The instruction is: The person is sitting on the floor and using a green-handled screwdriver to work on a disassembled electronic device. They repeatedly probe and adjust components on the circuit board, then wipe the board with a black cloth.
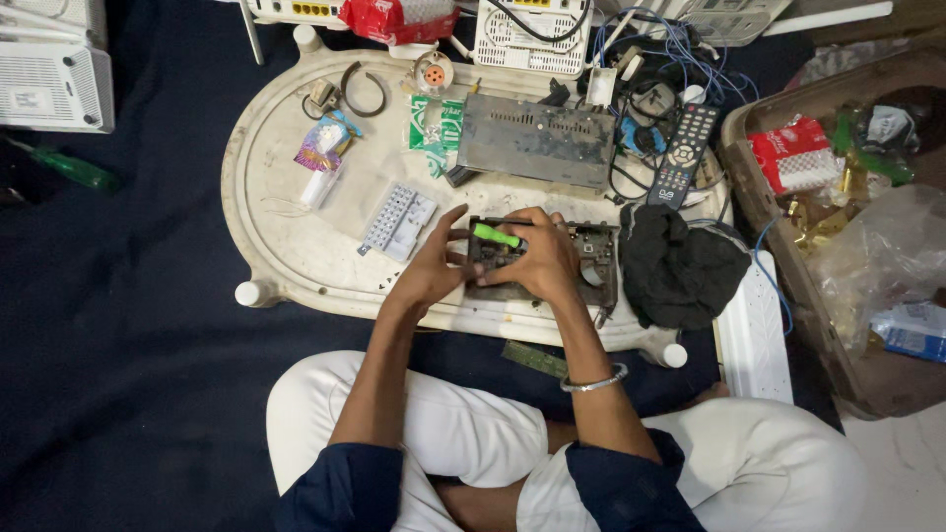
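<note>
I sit cross-legged at a low cream oval tray table (276, 187). A small dark metal device chassis (591, 258) lies near its front edge. My right hand (542, 258) rests on the chassis and grips a screwdriver with a green handle (496, 235), lying roughly level and pointing left. My left hand (432, 266) touches the chassis's left end, fingers spread, close to the screwdriver's handle. A silver bangle (594, 382) circles my right wrist.
A grey metal cover plate (537, 140), a white keypad piece (396, 219), a remote control (682, 153), tangled cables (650, 69) and a black cloth (680, 266) crowd the table. A brown box (778, 246) of clutter stands right. White routers (54, 84) and a green screwdriver (64, 167) lie left.
</note>
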